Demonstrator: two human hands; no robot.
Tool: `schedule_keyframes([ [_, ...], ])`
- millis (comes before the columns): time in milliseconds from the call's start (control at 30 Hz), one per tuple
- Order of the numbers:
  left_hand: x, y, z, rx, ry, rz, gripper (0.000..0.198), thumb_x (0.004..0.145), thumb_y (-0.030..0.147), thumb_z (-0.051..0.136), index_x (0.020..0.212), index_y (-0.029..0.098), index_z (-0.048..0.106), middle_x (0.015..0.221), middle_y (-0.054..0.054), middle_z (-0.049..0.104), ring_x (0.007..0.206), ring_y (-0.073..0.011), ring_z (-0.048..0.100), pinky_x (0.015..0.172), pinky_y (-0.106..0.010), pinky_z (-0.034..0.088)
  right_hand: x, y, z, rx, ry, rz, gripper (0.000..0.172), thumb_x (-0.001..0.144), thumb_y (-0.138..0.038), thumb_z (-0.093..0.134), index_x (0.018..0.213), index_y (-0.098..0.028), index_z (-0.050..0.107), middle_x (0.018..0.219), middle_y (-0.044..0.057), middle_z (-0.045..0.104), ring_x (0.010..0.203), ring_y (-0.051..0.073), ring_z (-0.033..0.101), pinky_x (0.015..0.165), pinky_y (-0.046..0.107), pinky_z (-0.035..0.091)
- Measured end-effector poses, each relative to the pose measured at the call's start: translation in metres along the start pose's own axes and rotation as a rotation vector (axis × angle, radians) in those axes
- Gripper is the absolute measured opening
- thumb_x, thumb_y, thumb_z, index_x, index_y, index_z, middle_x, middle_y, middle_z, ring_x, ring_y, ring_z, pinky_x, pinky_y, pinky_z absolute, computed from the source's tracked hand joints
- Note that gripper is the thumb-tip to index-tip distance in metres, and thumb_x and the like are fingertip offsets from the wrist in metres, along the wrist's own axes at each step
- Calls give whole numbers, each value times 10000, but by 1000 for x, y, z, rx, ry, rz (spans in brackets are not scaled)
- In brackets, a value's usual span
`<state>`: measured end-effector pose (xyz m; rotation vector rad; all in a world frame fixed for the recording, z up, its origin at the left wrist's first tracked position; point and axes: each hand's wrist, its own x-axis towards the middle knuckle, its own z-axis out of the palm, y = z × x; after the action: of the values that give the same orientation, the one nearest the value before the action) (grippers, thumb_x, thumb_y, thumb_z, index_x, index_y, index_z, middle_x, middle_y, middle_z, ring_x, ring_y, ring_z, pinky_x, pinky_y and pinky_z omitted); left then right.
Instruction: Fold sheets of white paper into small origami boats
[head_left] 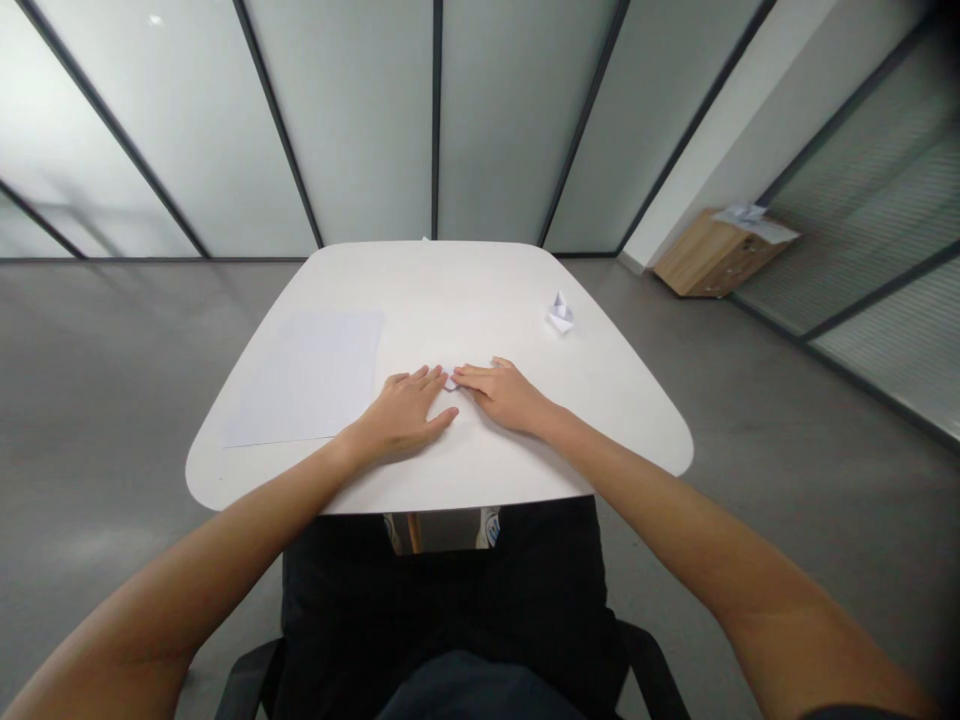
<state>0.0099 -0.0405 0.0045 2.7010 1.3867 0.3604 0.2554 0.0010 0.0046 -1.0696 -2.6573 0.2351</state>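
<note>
A small piece of folded white paper (451, 383) lies on the table between my two hands, its outer parts covered by my fingertips. My left hand (407, 410) rests flat with fingers stretched and thumb spread, its fingertips touching the paper's left side. From the right, my right hand (504, 393) lies with its fingers extended over the paper's other side. Whether my right thumb is on the paper is hidden. To the left of my left hand are flat white paper sheets (307, 370). A folded paper boat (560, 314) stands farther back on the right.
The white table (450, 285) has rounded corners, and its near edge is just above my lap. Behind it stand frosted glass panels (375, 120). A wooden cabinet (697, 255) with papers on top stands on the floor to the right. Chair armrests flank me.
</note>
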Motion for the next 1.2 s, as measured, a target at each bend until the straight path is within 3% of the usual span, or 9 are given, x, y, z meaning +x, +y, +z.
schedule_keyframes([
  [200,2,-2,-3,-5,4,-17,595,1064,495,414,1570,191,482,1622,-164,493,1496,-327,479,1207,-563,350,1,9,0,160,-41,47,494,1051,-143,452,1479,-346,595,1577,57,558,1499,243,497,1236,700,260],
  [433,3,2,-6,77,56,46,562,1052,475,432,1525,188,532,1595,-151,534,1436,-298,549,1197,-493,374,-7,14,0,-134,46,-189,469,1015,-111,498,1460,-183,631,1509,143,618,1450,286,555,1248,597,326],
  [567,3,4,-6,116,43,77,633,1038,499,438,1545,125,500,1596,-185,521,1446,-326,534,1206,-493,357,-7,13,1,-193,55,-217,462,1014,-101,483,1453,-132,626,1491,170,630,1421,280,584,1233,555,370],
  [900,2,2,-4,108,-12,64,708,997,490,454,1588,100,440,1636,-203,461,1476,-363,492,1191,-525,347,-3,10,-3,-83,36,-144,426,1036,-159,472,1433,-178,625,1489,150,636,1357,279,614,1163,538,429],
  [1200,2,3,-6,99,52,51,596,1014,428,453,1535,146,519,1580,-172,544,1432,-332,545,1207,-534,310,-2,8,-3,-187,73,-224,422,1008,-159,507,1410,-122,630,1448,199,654,1336,313,618,1176,561,392],
])
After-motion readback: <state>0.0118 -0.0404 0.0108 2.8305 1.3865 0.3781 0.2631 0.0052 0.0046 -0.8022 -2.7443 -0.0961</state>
